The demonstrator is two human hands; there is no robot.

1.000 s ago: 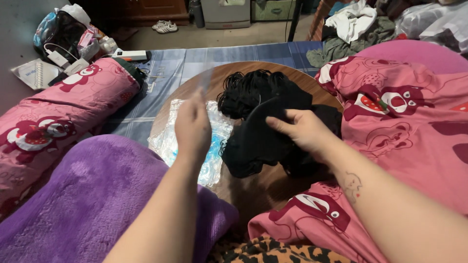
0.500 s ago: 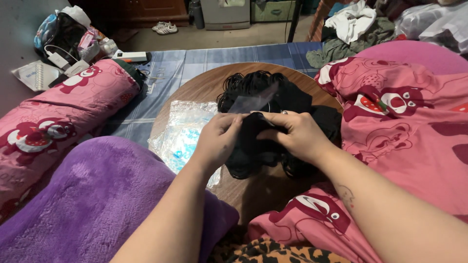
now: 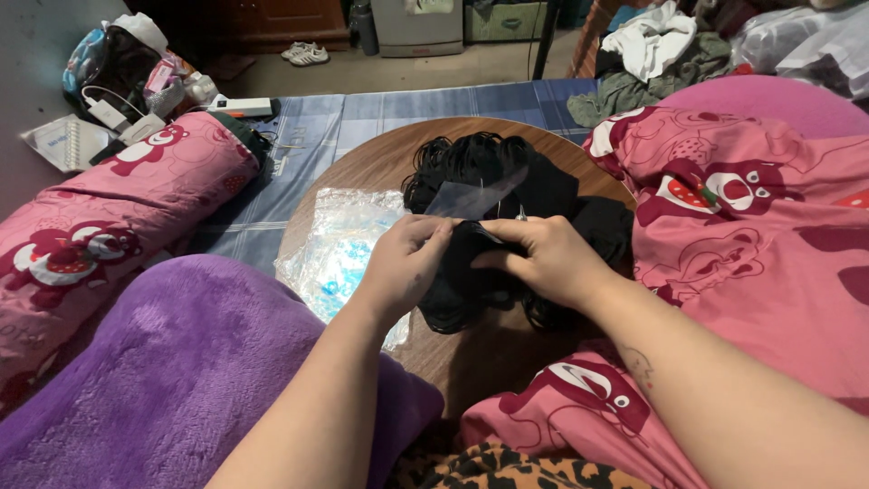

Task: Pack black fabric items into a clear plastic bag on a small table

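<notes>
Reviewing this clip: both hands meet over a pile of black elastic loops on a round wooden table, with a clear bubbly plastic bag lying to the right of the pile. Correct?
Not quite. In the head view, the clear bubbly plastic bag lies to the left of the pile of black elastic loops, not the right. The rest holds: the left hand and right hand meet over the pile on the round wooden table.

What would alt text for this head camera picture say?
Two bare hands, left hand and right hand, meet over a pile of black hair ties on a round wooden table, pinching a small clear bag. A stack of clear bags lies left, among pink and purple blankets.
</notes>
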